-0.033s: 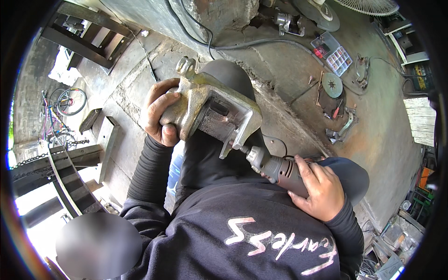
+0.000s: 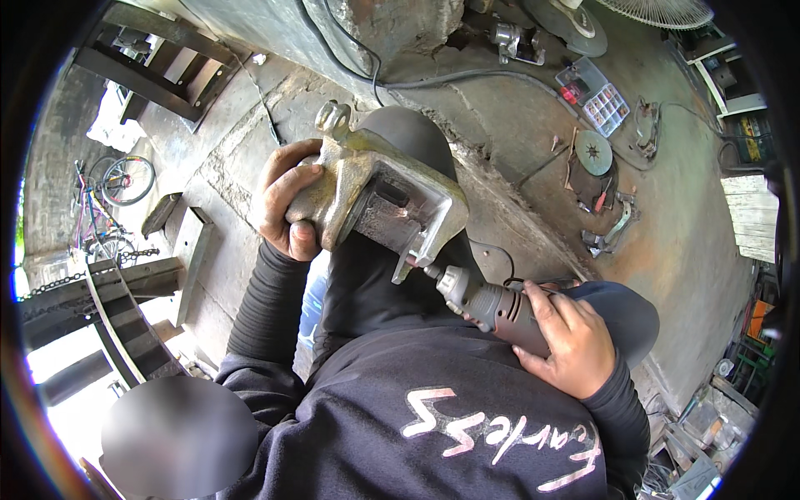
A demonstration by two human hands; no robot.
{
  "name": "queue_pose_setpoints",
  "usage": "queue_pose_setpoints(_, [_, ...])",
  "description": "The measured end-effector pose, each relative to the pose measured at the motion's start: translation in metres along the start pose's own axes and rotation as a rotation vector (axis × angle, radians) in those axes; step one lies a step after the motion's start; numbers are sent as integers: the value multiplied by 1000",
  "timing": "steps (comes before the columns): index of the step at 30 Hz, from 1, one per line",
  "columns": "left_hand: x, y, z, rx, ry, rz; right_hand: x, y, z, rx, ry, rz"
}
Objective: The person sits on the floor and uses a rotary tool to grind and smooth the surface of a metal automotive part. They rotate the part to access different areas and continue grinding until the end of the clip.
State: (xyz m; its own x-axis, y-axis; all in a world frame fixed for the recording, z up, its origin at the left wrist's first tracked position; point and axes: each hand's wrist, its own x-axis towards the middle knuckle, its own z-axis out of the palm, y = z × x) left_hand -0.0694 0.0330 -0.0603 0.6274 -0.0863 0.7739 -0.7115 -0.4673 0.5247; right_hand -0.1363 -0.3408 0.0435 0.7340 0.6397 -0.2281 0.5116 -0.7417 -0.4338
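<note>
Spreading across most of the view, the worn concrete floor (image 2: 687, 229) lies around a seated person in a dark sweatshirt (image 2: 350, 408) with pale lettering on its front. Over at the left stands a curved, ladder-like steel frame (image 2: 133, 325), near a bicycle (image 2: 85, 200) with dark tyres.

Next in size is the metal casting (image 2: 350, 167), dull gold and grey, held up in front of the person's dark-clad knee (image 2: 404, 129), its hollow side (rusty and dark within) facing the camera. A grey-brown rotary tool (image 2: 500, 308) slants toward its lower right corner, nose first.

The left hand (image 2: 287, 200) is curled firmly about the casting's rounded end, fingers over the top and thumb below. The right hand (image 2: 567, 333) is wrapped over the rear of the tool's body, thumb along the near side.

Beyond them on the floor lie an open compartment box (image 2: 605, 110), a round pale-green disc (image 2: 583, 154) just beside it, and a small red-handled tool (image 2: 601, 200) near the disc.

Smallest is the rotary tool's tip (image 2: 432, 271), right beside the casting's lower edge; whether they touch, I cannot tell.
</note>
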Motion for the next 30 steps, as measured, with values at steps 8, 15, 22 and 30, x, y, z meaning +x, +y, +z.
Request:
queue_pose_setpoints(8, [2, -4, 0, -1, 5, -11, 9, 1, 2, -13, 43, -35])
queue_pose_setpoints(15, [2, -4, 1, -19, 13, -4, 10, 0, 1, -8, 48, -50])
queue_pose_setpoints(22, [2, -5, 0, -6, -1, -2, 11, 1, 0, -21, 39, -30])
queue_pose_setpoints(30, [0, -7, 0, -14, 17, -12, 6, 2, 0, -30, 31, 3])
